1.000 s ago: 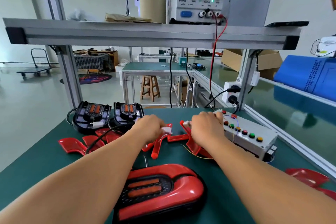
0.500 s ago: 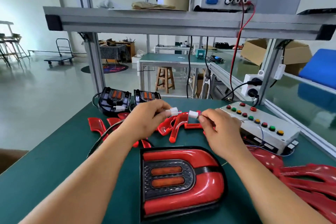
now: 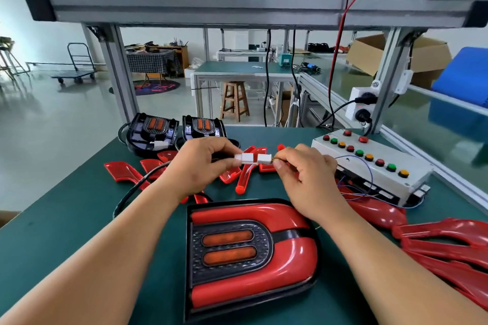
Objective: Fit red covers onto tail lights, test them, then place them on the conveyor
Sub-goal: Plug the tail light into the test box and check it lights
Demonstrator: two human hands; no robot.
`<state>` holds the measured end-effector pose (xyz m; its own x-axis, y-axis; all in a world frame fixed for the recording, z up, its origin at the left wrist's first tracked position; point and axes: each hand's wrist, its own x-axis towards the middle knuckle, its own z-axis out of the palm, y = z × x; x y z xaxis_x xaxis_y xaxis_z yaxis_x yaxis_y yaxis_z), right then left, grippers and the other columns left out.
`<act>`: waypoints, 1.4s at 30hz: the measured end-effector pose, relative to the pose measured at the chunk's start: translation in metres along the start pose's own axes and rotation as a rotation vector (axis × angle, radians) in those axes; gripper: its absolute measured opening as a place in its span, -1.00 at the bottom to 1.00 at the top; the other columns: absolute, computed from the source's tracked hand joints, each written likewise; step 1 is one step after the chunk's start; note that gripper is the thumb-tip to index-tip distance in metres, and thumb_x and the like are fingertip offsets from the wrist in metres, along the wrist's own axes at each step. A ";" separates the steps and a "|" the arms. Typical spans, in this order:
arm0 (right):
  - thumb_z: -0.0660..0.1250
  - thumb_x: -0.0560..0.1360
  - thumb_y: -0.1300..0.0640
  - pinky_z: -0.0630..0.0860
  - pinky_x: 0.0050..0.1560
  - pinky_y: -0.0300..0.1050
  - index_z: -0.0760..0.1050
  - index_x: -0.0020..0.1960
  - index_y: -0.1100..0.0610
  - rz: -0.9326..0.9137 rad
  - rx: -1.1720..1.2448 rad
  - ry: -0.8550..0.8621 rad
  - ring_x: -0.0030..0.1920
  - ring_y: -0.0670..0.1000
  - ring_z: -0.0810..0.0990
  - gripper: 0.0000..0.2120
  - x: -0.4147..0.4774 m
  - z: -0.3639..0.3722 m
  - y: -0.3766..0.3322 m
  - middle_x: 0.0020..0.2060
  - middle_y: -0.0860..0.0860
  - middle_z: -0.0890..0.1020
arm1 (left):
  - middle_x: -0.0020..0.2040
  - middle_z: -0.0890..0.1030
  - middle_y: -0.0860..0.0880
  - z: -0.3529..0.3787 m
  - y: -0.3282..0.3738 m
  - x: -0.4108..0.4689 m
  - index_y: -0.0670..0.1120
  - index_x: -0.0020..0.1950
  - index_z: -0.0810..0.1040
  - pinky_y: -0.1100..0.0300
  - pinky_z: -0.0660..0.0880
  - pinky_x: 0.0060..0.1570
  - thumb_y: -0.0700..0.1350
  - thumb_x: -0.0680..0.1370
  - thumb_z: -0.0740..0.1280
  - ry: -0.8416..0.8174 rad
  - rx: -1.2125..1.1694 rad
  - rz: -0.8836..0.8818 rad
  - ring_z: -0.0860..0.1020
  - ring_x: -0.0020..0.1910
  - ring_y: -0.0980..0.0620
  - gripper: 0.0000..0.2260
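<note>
Now testing: left hand [image 3: 203, 163] pinches one white plug [image 3: 244, 159], right hand [image 3: 303, 179] pinches a second plug [image 3: 264, 158], ends almost meeting, just beyond the covered tail light [image 3: 250, 256] lying on the table [image 3: 79, 219]. Next, judged: push them squarely together.

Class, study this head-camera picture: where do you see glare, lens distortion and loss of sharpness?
Head view: glare streaks run along the glossy red cover; the wide-angle lens makes the frame posts lean and stretches the forearms at the bottom edge; the white connectors are sharp, while the workshop floor beyond is softer and washed out by daylight.
</note>
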<state>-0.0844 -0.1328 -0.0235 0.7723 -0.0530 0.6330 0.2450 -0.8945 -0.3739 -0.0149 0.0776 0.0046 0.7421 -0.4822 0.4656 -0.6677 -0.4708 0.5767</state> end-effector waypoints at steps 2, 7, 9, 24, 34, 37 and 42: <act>0.27 0.57 0.03 0.04 -0.03 -0.12 0.55 -0.05 -0.08 -0.007 0.003 -0.001 -0.10 -0.10 0.35 -0.91 0.000 0.000 -0.001 -0.28 -0.17 0.36 | -0.24 0.66 0.20 0.001 -0.001 -0.001 0.17 -0.09 0.65 0.50 0.42 -0.21 -0.13 0.48 0.48 0.004 -0.026 0.017 0.59 -0.24 0.23 -0.83; 0.27 0.58 0.03 0.05 -0.04 -0.12 0.55 -0.05 -0.07 -0.013 -0.001 -0.001 -0.09 -0.09 0.36 -0.91 0.000 0.001 -0.001 -0.24 -0.15 0.40 | -0.17 0.64 0.27 0.004 -0.001 -0.002 0.27 0.08 0.61 0.46 0.44 -0.14 -0.14 0.50 0.45 -0.003 -0.043 0.107 0.59 -0.17 0.22 -0.69; 0.27 0.58 0.03 0.05 -0.05 -0.12 0.55 -0.06 -0.08 -0.012 0.003 0.001 -0.09 -0.10 0.35 -0.91 0.000 0.001 -0.001 -0.25 -0.15 0.39 | -0.22 0.60 0.24 0.006 -0.002 -0.001 0.16 0.19 0.60 0.50 0.39 -0.13 -0.18 0.51 0.43 0.010 -0.016 0.197 0.57 -0.16 0.27 -0.68; 0.28 0.57 0.02 0.06 -0.04 -0.11 0.57 -0.07 -0.06 0.031 0.052 0.027 -0.10 -0.09 0.38 -0.90 0.002 0.004 0.002 -0.29 -0.15 0.38 | -0.48 0.49 0.23 0.008 -0.003 0.006 0.06 -0.05 0.62 0.47 0.33 -0.42 -0.08 0.64 0.24 0.055 -0.085 -0.083 0.43 -0.47 0.26 -0.82; 0.20 0.52 -0.07 0.03 -0.10 -0.13 0.60 -0.07 -0.06 -0.045 -0.012 0.042 -0.11 -0.04 0.43 -0.79 0.005 0.004 -0.006 -0.25 -0.14 0.43 | -0.53 0.38 0.12 0.013 0.001 0.016 -0.09 -0.01 0.60 0.33 0.25 -0.43 -0.15 0.68 0.14 -0.167 -0.406 -0.258 0.29 -0.48 0.18 -0.75; 0.25 0.51 -0.04 0.04 -0.10 -0.13 0.61 -0.11 -0.04 -0.080 -0.061 0.061 -0.14 0.02 0.48 -0.82 0.003 0.002 -0.010 -0.27 -0.09 0.46 | -0.50 0.38 0.09 0.013 0.004 0.015 -0.09 -0.01 0.60 0.29 0.22 -0.42 -0.16 0.68 0.14 -0.186 -0.413 -0.287 0.28 -0.48 0.16 -0.76; 0.24 0.51 -0.04 0.04 -0.11 -0.12 0.61 -0.15 -0.03 -0.080 -0.081 0.058 -0.17 0.04 0.48 -0.80 0.004 0.001 -0.012 -0.30 -0.12 0.41 | -0.49 0.39 0.09 0.013 0.011 0.015 -0.07 -0.02 0.58 0.38 0.26 -0.47 -0.19 0.67 0.15 -0.183 -0.394 -0.293 0.31 -0.53 0.22 -0.78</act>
<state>-0.0839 -0.1217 -0.0173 0.7166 -0.0029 0.6975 0.2551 -0.9296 -0.2660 -0.0124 0.0558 0.0094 0.8483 -0.5100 0.1425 -0.3350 -0.3084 0.8903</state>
